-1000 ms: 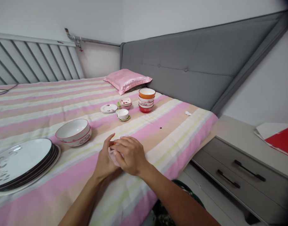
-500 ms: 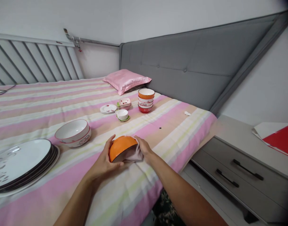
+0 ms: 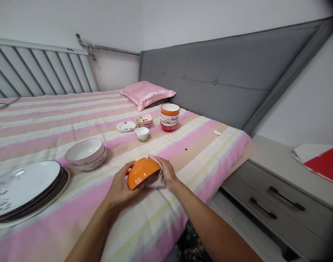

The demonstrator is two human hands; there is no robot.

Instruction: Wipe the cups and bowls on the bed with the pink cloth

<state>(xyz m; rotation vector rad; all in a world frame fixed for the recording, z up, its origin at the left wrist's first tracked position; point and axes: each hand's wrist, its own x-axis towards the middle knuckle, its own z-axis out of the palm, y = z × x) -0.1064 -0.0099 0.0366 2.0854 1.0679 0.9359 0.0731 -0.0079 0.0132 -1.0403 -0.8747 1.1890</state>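
Observation:
An orange bowl [image 3: 143,171] is tilted on its side above the bed, its glossy outside facing up and its dark rim toward me. My left hand [image 3: 123,185] grips the bowl by its left side, thumb along the rim. A pale pinkish cloth [image 3: 159,180] covers the bowl's right edge and hangs below it. My right hand [image 3: 168,171] is closed on that cloth, pressing it against the bowl; its fingertips are partly hidden behind the cloth and bowl.
Left of my hands stand large white bowls [image 3: 86,154] and a stack of plates [image 3: 27,185]. Farther back are stacked bowls [image 3: 169,118], small plates [image 3: 126,126] and small dishes [image 3: 142,133]. A pink pillow [image 3: 148,94] lies by the headboard; a nightstand [image 3: 278,196] is at right.
The bowl has turned slightly in my hands, its right side tipping up. More cloth now shows over its upper right edge, where my right hand has shifted a little.

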